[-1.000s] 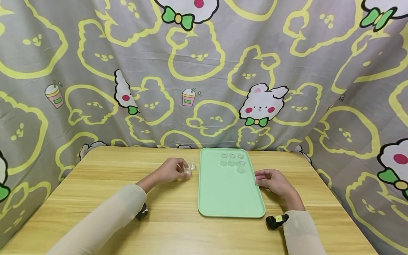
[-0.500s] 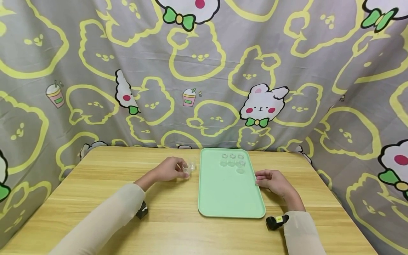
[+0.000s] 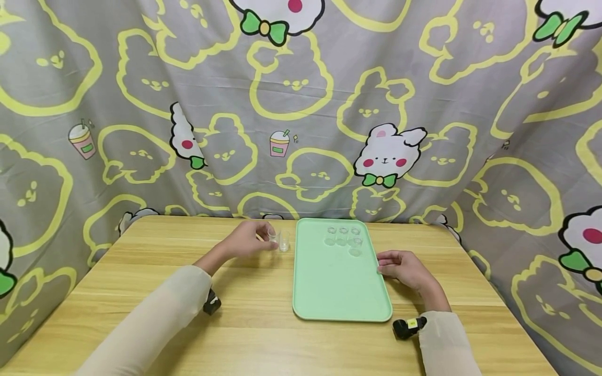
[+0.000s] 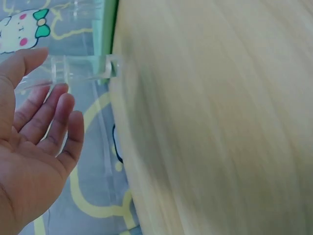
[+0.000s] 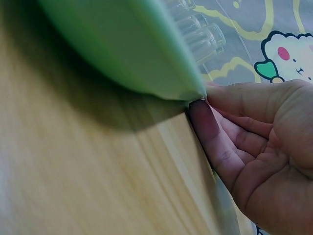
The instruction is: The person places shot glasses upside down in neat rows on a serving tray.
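Observation:
My left hand (image 3: 248, 240) holds a small clear glass (image 3: 273, 238) between thumb and fingers, left of the tray. A second clear glass (image 3: 284, 242) stands upright on the table just right of it. In the left wrist view the thumb and fingertips (image 4: 59, 89) lie about the clear glass, and the glasses overlap there. At the right, my right hand (image 3: 405, 267) pinches the edge of the light green tray (image 3: 338, 292), with fingers on both sides of the rim in the right wrist view. Several clear glasses (image 3: 343, 235) stand at the tray's far right.
The wooden table (image 3: 244, 324) carries the tray right of the middle. A patterned grey curtain (image 3: 301, 120) hangs behind the table's far edge. Black wrist cameras (image 3: 407, 328) show below both wrists.
My left hand has moved a little away from me, carrying the glass to a place beside the standing one. The right hand and the tray stay where they were.

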A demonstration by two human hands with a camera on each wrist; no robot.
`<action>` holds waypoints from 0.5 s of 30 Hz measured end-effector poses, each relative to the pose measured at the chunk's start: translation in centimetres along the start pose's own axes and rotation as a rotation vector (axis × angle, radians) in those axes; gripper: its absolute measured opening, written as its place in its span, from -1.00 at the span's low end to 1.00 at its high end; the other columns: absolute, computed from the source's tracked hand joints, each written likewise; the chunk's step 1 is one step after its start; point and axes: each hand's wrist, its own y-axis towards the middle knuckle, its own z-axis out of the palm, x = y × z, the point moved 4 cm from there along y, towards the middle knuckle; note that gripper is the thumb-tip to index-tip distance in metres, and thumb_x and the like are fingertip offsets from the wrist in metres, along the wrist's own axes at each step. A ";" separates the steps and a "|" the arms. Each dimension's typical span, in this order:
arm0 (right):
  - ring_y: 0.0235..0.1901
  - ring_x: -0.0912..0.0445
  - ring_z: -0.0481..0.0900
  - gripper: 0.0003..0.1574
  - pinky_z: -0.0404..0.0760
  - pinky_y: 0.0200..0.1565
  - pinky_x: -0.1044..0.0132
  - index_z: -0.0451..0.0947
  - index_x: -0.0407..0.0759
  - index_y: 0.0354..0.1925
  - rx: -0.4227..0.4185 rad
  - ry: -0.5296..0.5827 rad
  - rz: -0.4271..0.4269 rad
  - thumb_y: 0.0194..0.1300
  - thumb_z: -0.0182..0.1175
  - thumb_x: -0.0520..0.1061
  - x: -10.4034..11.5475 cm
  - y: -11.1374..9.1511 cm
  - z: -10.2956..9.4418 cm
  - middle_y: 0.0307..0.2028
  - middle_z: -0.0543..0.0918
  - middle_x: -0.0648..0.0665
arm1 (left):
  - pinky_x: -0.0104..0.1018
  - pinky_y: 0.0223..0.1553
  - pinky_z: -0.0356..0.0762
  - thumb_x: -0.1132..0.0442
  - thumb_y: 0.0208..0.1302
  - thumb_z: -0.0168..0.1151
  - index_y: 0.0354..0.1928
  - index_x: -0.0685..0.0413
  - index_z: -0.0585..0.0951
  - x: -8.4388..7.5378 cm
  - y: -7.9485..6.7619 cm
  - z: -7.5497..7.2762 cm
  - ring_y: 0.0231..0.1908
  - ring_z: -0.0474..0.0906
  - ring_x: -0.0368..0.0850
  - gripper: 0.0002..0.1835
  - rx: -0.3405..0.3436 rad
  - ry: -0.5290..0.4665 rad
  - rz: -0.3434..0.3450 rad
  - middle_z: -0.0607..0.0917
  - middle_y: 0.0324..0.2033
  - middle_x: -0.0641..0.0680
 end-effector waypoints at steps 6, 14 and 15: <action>-0.14 0.10 0.64 -0.44 0.70 -0.14 0.29 0.47 -0.51 0.25 0.001 0.002 0.002 0.37 0.32 -0.28 0.1 -0.1 0.1 -0.05 0.68 -0.27 | -0.20 -0.14 0.65 0.08 0.22 0.52 -0.18 -0.01 0.63 -0.5 0.7 -0.1 -0.21 0.62 -0.14 -0.73 -0.062 -0.054 -0.022 0.68 -0.26 -0.04; -0.14 0.10 0.64 -0.44 0.70 -0.14 0.29 0.47 -0.52 0.25 0.003 0.001 -0.004 0.37 0.32 -0.29 0.2 -0.1 0.1 -0.05 0.68 -0.27 | -0.17 -0.09 0.67 0.09 0.23 0.50 -0.13 0.03 0.64 -2.5 1.9 0.3 -0.17 0.63 -0.08 -0.72 -0.100 -0.108 0.005 0.69 -0.23 0.01; -0.14 0.10 0.64 -0.44 0.70 -0.14 0.29 0.47 -0.52 0.25 0.003 0.003 -0.004 0.37 0.32 -0.29 0.3 -0.2 0.1 -0.05 0.68 -0.27 | -0.18 -0.09 0.68 0.10 0.23 0.50 -0.12 0.03 0.64 -2.7 2.1 0.4 -0.16 0.63 -0.08 -0.72 -0.105 -0.113 0.010 0.69 -0.23 0.01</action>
